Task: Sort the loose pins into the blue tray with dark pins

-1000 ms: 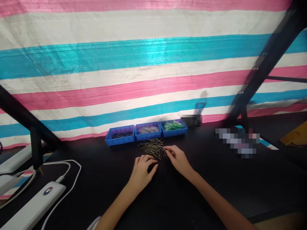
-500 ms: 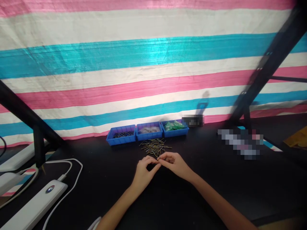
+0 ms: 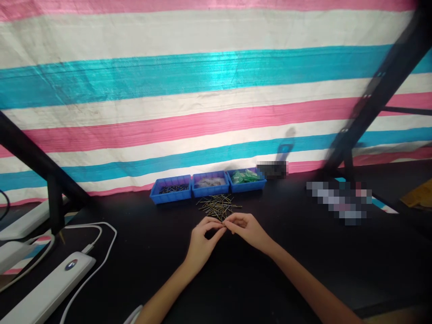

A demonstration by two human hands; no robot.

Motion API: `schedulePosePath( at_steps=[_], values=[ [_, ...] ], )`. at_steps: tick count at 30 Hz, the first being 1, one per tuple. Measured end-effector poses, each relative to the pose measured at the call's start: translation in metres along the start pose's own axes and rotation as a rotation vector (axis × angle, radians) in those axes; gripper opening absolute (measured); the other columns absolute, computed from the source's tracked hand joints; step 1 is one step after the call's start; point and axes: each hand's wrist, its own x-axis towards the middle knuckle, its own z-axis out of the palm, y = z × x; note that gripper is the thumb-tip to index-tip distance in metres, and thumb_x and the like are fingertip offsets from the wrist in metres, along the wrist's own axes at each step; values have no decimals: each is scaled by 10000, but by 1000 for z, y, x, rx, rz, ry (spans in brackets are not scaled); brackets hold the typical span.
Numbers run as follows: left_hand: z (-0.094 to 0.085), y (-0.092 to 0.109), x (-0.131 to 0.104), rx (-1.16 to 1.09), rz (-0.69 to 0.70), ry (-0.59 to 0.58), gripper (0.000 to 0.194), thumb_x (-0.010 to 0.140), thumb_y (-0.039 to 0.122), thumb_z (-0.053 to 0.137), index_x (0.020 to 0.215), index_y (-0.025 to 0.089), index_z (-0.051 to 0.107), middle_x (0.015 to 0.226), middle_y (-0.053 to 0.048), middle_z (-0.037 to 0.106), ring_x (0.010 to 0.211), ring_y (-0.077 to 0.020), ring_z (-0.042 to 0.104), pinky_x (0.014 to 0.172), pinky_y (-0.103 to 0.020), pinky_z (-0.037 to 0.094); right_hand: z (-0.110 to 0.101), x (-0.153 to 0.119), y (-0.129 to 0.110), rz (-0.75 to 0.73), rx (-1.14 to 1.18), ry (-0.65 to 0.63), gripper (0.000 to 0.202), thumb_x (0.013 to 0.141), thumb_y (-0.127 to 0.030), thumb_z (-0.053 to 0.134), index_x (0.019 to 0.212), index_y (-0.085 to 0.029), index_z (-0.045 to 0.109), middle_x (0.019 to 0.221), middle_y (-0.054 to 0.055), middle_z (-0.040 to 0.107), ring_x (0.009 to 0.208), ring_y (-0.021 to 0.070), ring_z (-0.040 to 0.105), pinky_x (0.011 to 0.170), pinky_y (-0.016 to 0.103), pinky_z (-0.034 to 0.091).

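Rod pile (image 3: 218, 205): I see it loosely heaped.
Left hand (image 3: 200, 240), right hand (image 3: 249, 232): fingertips close together, my side of the pile.
Blue trays (image 3: 210, 193): beyond the pile.

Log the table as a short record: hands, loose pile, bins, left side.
Hands: left hand and right hand, fingertips together beside the thin rods
Held: too small to tell
Rods: crisscrossed pile on the black table
Left blue bin: dark thin pieces
Middle blue bin: pale contents
Right blue bin: green packets
Left side: white device, white cable plugged in
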Motion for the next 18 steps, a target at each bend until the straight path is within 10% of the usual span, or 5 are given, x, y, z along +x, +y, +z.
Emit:
schedulePosePath(
  at_steps=[18],
  values=[
    [-2, 2, 0, 39, 27, 91, 101, 778, 263, 569, 796, 180, 624, 862, -35, 573, 749, -136, 541, 660, -263, 426, 8, -4, 0, -52, -221, -21, 216, 742, -350, 596, 730, -158, 697, 632, 8, 621, 553, 98, 491, 485, 213, 348]
  ],
)
